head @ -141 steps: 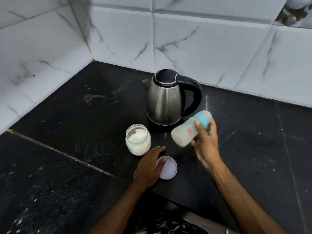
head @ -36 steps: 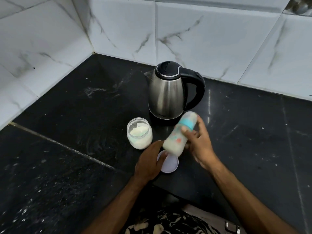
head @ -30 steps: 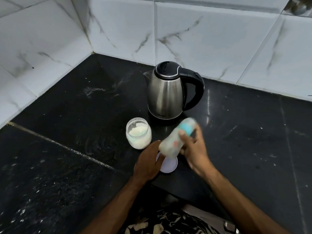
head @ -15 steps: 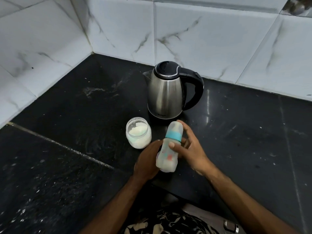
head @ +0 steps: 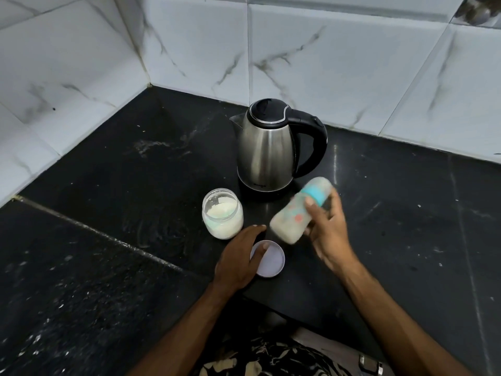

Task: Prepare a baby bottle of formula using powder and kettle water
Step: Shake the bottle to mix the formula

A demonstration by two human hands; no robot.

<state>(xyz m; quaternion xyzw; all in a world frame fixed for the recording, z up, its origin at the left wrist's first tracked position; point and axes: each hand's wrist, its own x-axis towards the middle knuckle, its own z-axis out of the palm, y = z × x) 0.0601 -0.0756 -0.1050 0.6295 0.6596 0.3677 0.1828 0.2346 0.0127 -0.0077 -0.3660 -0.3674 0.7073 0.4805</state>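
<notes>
Tilted again from near-upright, bottle point(head: 298, 213), capped, milky, gripped by right hand point(head: 326, 232) above counter point(head: 406, 226) before kettle point(head: 267, 147); left hand point(head: 238, 256) flat on lid point(head: 271, 260) beside jar point(head: 222, 213); step: shaking; next: check powder dissolved.

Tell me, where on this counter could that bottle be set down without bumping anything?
Bare counter lies right of the kettle, beyond the right hand holding the bottle. More lies left of the powder jar, toward the corner. It is crowded where jar, kettle, lid and left hand cluster.
</notes>
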